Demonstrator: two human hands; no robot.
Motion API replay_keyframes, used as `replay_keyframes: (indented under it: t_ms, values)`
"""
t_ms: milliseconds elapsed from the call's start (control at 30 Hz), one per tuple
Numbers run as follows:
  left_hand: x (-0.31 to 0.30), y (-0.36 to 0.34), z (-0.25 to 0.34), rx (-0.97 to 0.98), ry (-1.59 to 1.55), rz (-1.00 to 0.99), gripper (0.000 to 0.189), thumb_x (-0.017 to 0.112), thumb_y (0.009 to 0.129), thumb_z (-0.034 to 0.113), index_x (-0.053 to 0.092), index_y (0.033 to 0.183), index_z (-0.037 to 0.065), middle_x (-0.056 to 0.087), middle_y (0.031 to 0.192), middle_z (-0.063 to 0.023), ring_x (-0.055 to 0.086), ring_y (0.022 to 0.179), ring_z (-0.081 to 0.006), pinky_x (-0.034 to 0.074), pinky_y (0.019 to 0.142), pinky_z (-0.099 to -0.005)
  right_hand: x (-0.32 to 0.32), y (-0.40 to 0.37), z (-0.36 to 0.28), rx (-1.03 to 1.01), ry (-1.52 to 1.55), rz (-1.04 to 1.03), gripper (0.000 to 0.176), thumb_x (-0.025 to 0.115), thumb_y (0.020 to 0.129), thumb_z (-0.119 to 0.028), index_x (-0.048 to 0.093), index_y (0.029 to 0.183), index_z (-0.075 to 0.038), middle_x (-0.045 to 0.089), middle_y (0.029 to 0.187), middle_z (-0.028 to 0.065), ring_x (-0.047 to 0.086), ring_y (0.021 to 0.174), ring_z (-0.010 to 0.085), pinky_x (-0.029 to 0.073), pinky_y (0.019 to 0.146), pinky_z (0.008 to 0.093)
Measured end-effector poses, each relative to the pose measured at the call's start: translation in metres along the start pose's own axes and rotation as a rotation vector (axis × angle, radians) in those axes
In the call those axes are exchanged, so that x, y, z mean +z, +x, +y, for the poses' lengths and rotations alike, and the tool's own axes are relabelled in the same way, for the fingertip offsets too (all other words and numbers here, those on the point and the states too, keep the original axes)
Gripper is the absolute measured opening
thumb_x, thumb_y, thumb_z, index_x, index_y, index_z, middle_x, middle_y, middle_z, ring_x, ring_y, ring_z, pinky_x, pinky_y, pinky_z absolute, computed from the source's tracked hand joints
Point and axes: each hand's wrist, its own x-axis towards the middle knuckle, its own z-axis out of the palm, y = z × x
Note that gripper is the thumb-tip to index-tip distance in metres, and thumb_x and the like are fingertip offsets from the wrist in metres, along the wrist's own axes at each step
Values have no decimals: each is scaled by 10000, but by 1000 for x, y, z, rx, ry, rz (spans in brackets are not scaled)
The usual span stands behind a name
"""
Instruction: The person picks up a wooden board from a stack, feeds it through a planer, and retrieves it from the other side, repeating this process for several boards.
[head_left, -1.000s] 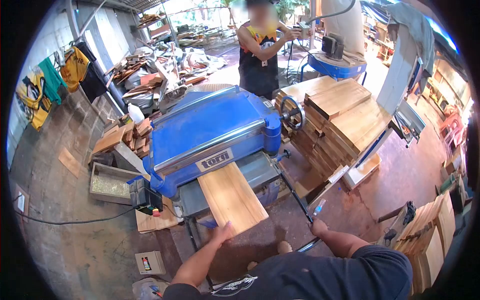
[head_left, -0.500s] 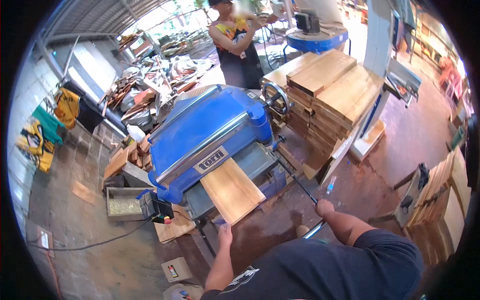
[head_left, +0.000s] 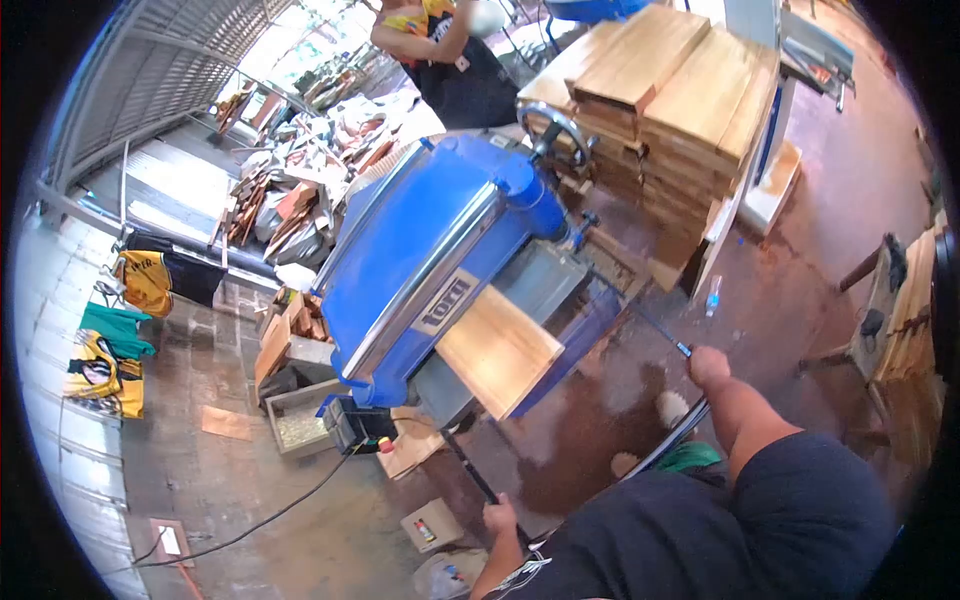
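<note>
Two hands in front of me, both at the near side of the machine, and from my seat at the feed I get them clearly below the dark shirt (head_left: 690,520). Left hand (head_left: 502,518) first: it's right at the near end of the left bar (head_left: 468,466), but whether those fingers grip it or just rest there, I can't tell. Over to the right hand (head_left: 708,367), and here I see fingers curled together around the end of the right bar (head_left: 662,330).

Between the two, a little further off, comes the board (head_left: 500,352)! It slants out from under the blue machine (head_left: 425,250), flat on the grey bed (head_left: 545,285), near end poking past the edge, apart from both hands. Off to its left I've got a switch box (head_left: 360,428) with a red button (head_left: 386,445), and just beyond that a wooden tray (head_left: 276,425) of shavings. Out right, a bottle (head_left: 713,297) on the floor.

Looking deeper, a hand wheel (head_left: 548,142) stands at the machine's right end, beside a tall stack of planks (head_left: 700,85). Behind the machine, a co-worker (head_left: 455,75) in a black and yellow top, and leftward, a scrap heap (head_left: 290,210).
</note>
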Motion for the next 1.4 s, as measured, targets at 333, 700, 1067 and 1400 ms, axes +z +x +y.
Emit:
replay_keyframes:
  t_ms: [333, 700, 1067, 1400]
  values:
    - [23, 15, -32, 43, 60, 133, 409, 607, 846, 390, 649, 711, 7, 647, 595, -99, 652, 577, -253, 506, 612, -381, -15, 0, -14, -53, -3, -28, 260, 487, 879, -190, 657, 1039, -76, 670, 977, 197, 649, 919, 366, 511, 799, 471]
    - [-1, 1, 0, -51, -347, -204, 376, 605, 892, 273, 625, 643, -8, 643, 591, -91, 618, 495, -162, 481, 457, -318, -7, -2, -4, -18, 29, -37, 308, 551, 862, -261, 624, 1130, -129, 668, 966, 193, 638, 918, 381, 495, 826, 486]
    - [-23, -25, 30, 40, -41, 84, 342, 651, 823, 299, 656, 785, -40, 667, 754, -210, 655, 733, -381, 514, 684, -454, -125, 87, -28, -522, -64, -100, 604, 558, 839, -584, 609, 1105, -45, 629, 1086, 208, 595, 1030, 369, 480, 849, 461]
    - [-22, -22, 45, -283, 90, 140, 406, 723, 767, 305, 648, 965, -41, 666, 954, -246, 639, 945, -395, 488, 819, -484, -369, 276, -147, -529, -524, 706, 473, 588, 860, -286, 458, 1244, -43, 469, 1301, 185, 443, 1236, 334, 377, 1007, 460]
